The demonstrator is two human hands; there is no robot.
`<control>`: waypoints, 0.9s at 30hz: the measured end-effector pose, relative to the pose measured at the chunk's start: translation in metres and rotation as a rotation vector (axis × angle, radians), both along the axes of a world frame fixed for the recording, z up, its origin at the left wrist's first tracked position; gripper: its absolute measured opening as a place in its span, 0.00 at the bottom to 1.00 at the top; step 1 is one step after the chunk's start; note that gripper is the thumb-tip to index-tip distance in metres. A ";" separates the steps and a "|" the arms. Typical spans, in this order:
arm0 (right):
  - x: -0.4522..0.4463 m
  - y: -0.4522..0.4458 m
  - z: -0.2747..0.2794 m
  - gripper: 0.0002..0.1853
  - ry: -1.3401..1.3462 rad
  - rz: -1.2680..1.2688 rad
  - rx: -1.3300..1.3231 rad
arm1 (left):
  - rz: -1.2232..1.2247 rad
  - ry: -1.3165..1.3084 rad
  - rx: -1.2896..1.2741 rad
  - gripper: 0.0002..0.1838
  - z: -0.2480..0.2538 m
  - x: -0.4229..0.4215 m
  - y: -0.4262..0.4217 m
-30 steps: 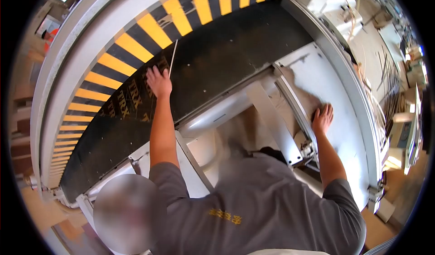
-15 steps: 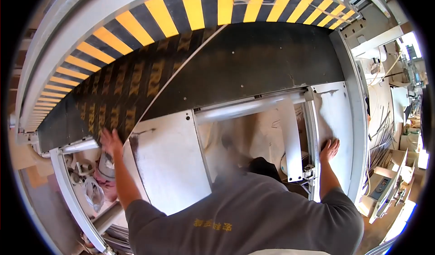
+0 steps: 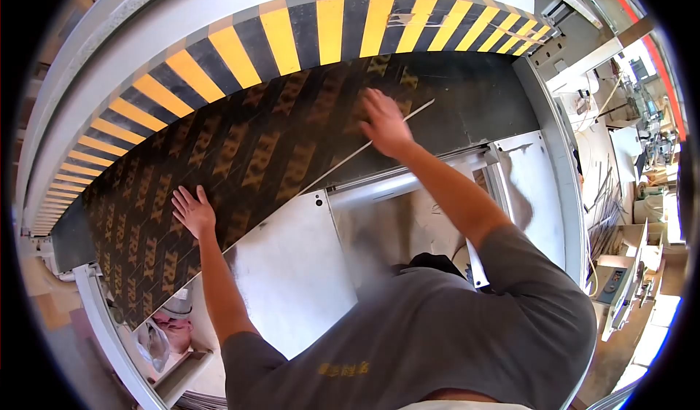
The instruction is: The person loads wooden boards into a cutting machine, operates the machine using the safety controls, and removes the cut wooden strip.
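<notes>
A large dark panel [image 3: 248, 155] with repeated brown "TRX" lettering lies slantwise on the black machine bed [image 3: 481, 93]. Its thin pale edge runs diagonally from lower left to upper right. My left hand [image 3: 194, 212] rests on the panel's left part, palm down with fingers spread. Farther right, my right hand [image 3: 386, 124] is above the panel near its pale edge, fingers stretched out and slightly blurred. Whether it presses on the surface I cannot tell. Neither hand is wrapped around anything.
A yellow-and-black striped guard beam [image 3: 328, 34] arches across the far side. Nearer me are a white metal plate [image 3: 284, 257] and an opening in the frame. Bags [image 3: 153, 344] lie lower left. A control box [image 3: 614, 282] stands to the right, among rods and clutter.
The lettered panel has come toward me and to the right, covering more of the bed. My right hand has moved from the right-hand plate onto the panel area; my left is farther in.
</notes>
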State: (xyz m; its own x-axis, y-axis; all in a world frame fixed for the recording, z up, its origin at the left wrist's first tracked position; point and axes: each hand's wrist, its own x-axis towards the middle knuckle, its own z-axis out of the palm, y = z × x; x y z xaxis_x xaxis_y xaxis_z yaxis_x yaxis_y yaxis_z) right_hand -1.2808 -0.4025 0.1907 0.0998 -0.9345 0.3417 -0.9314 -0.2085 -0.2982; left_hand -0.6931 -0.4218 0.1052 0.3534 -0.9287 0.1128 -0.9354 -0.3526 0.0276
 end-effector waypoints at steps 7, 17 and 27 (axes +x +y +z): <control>0.092 0.029 -0.051 0.46 0.214 -0.130 0.223 | 0.062 -0.016 0.051 0.49 0.002 0.038 0.102; 0.046 0.149 -0.023 0.47 0.227 -0.156 0.318 | -0.175 -0.057 0.066 0.47 0.016 -0.038 0.191; 0.026 0.213 -0.001 0.44 0.219 -0.353 0.405 | -0.694 0.066 0.137 0.49 0.062 -0.015 0.206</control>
